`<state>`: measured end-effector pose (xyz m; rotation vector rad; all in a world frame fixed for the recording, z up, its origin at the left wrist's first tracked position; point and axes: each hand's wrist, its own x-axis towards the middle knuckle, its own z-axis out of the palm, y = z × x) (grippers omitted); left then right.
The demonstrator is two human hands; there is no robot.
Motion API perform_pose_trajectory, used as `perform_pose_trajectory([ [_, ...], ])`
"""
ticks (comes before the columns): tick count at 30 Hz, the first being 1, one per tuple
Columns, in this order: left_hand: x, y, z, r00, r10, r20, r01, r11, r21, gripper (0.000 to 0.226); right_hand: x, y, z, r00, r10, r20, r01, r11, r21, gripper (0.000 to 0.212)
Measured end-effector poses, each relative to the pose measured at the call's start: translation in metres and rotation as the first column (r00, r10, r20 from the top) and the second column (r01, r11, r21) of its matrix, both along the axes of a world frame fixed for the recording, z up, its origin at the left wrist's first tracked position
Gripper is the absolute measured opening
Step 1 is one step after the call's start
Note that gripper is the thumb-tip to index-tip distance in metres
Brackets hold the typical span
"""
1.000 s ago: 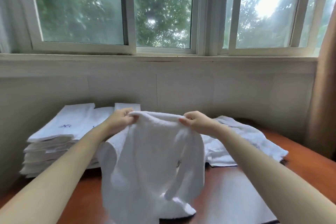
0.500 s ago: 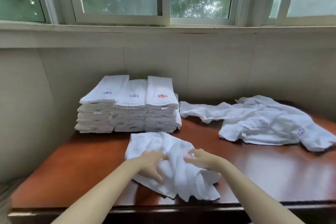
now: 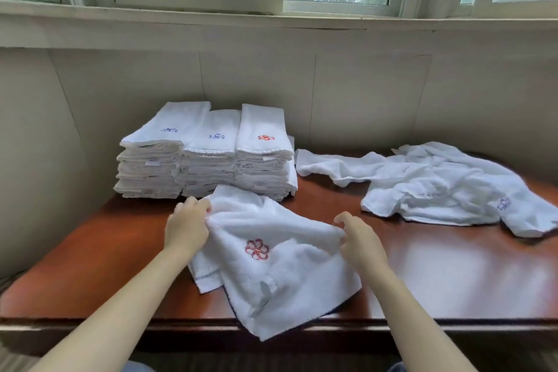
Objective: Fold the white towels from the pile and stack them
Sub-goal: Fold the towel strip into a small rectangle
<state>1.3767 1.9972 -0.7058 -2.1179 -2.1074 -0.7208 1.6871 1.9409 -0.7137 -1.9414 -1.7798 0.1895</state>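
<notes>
A white towel (image 3: pixel 271 275) with a red flower emblem lies crumpled at the front of the brown table (image 3: pixel 453 281), one corner hanging over the front edge. My left hand (image 3: pixel 188 225) pinches its far left edge. My right hand (image 3: pixel 359 238) grips its right edge. Behind it stand three side-by-side stacks of folded white towels (image 3: pixel 205 157), two topped with blue emblems and one with a red emblem. A loose pile of unfolded white towels (image 3: pixel 437 190) spreads over the right rear of the table.
A beige wall (image 3: pixel 332 84) rises right behind the table, with a sill and windows above. The wall also closes off the table's left side. Bare table surface lies to the left of the towel and at the front right.
The towel hung in the air from both hands a second ago. It has come down onto the table and now lies spread wider, with the red emblem facing up.
</notes>
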Motion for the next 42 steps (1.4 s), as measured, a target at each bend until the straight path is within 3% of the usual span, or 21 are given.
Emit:
perform_pose_trajectory([
  [3, 0.022, -0.018, -0.002, 0.965, -0.247, 0.084, 0.239, 0.967, 0.089, 0.017, 0.001, 0.001, -0.004, 0.995, -0.035, 0.098, 0.046, 0.993, -0.112, 0.043],
  [6, 0.055, -0.050, -0.009, 0.836, -0.535, 0.119, 0.517, 0.842, 0.151, 0.009, -0.005, 0.003, -0.004, 0.997, -0.038, 0.069, 0.051, 0.979, -0.197, 0.027],
  [9, 0.079, -0.074, -0.012, 0.722, -0.650, 0.239, 0.687, 0.714, -0.136, 0.048, -0.010, 0.005, -0.007, 1.000, -0.014, 0.010, 0.016, 0.973, -0.229, 0.024],
  [12, 0.090, -0.081, -0.011, 0.643, -0.759, 0.097, 0.724, 0.563, -0.398, 0.081, -0.006, 0.005, -0.011, 0.993, 0.034, -0.115, -0.060, 0.971, -0.232, 0.033],
  [14, 0.093, -0.082, -0.006, 0.632, -0.775, 0.029, 0.690, 0.545, -0.477, 0.083, -0.001, 0.004, -0.011, 0.973, 0.053, -0.224, -0.108, 0.965, -0.240, 0.040],
  [16, 0.096, -0.082, -0.005, 0.611, -0.792, -0.026, 0.656, 0.524, -0.544, 0.069, 0.004, 0.001, -0.011, 0.931, 0.044, -0.363, -0.140, 0.960, -0.243, 0.047],
  [18, 0.101, -0.081, -0.003, 0.576, -0.811, -0.102, 0.647, 0.529, -0.549, 0.047, 0.009, -0.003, -0.011, 0.887, 0.055, -0.458, -0.177, 0.957, -0.229, 0.053],
  [20, 0.103, -0.074, 0.002, 0.583, -0.808, -0.080, 0.696, 0.548, -0.463, 0.019, 0.012, -0.008, -0.010, 0.864, 0.122, -0.488, -0.269, 0.932, -0.244, 0.060],
  [23, 0.092, -0.058, 0.025, 0.672, -0.701, 0.237, 0.740, 0.646, -0.187, 0.038, 0.016, -0.019, -0.007, 0.869, 0.243, -0.430, -0.421, 0.819, -0.389, 0.075],
  [26, 0.069, -0.036, 0.051, 0.726, -0.442, 0.526, 0.421, 0.891, 0.167, 0.038, 0.008, -0.025, -0.008, 0.896, 0.343, -0.281, -0.441, 0.763, -0.473, 0.081],
  [28, 0.050, -0.022, 0.061, 0.747, -0.246, 0.618, 0.187, 0.969, 0.159, 0.037, -0.010, -0.026, -0.011, 0.917, 0.390, -0.090, -0.394, 0.841, -0.372, 0.063],
  [30, 0.035, -0.017, 0.061, 0.881, -0.023, 0.473, 0.035, 0.999, -0.017, 0.025, -0.032, -0.025, -0.014, 0.943, 0.333, -0.020, -0.327, 0.909, -0.258, 0.043],
  [32, 0.030, -0.024, 0.056, 0.973, 0.110, 0.202, -0.091, 0.991, -0.101, 0.017, -0.055, -0.022, -0.015, 0.957, 0.286, -0.050, -0.290, 0.944, -0.158, 0.025],
  [33, 0.033, -0.030, 0.052, 0.992, 0.076, 0.104, -0.072, 0.996, -0.046, 0.026, -0.066, -0.021, -0.015, 0.954, 0.279, -0.113, -0.289, 0.953, -0.090, 0.023],
  [35, 0.040, -0.042, 0.045, 0.975, -0.212, 0.063, 0.211, 0.977, 0.029, 0.038, -0.086, -0.018, -0.013, 0.910, 0.259, -0.325, -0.253, 0.966, 0.062, 0.033],
  [37, 0.048, -0.060, 0.042, 0.822, -0.515, 0.245, 0.558, 0.814, -0.160, 0.060, -0.103, -0.015, -0.006, 0.812, 0.221, -0.541, -0.147, 0.973, 0.177, 0.038],
  [38, 0.051, -0.067, 0.040, 0.769, -0.549, 0.327, 0.633, 0.721, -0.280, 0.075, -0.109, -0.012, -0.001, 0.762, 0.212, -0.612, -0.100, 0.972, 0.213, 0.039],
  [39, 0.054, -0.070, 0.036, 0.761, -0.570, 0.310, 0.649, 0.674, -0.353, 0.082, -0.113, -0.010, 0.005, 0.727, 0.220, -0.650, -0.076, 0.967, 0.243, 0.038],
  [40, 0.055, -0.068, 0.035, 0.773, -0.586, 0.242, 0.633, 0.694, -0.342, 0.076, -0.115, -0.009, 0.011, 0.719, 0.245, -0.651, -0.081, 0.959, 0.271, 0.035],
  [42, 0.052, -0.059, 0.044, 0.855, -0.508, 0.106, 0.518, 0.836, -0.178, 0.045, -0.116, -0.007, 0.022, 0.737, 0.321, -0.595, -0.146, 0.935, 0.324, 0.018],
])
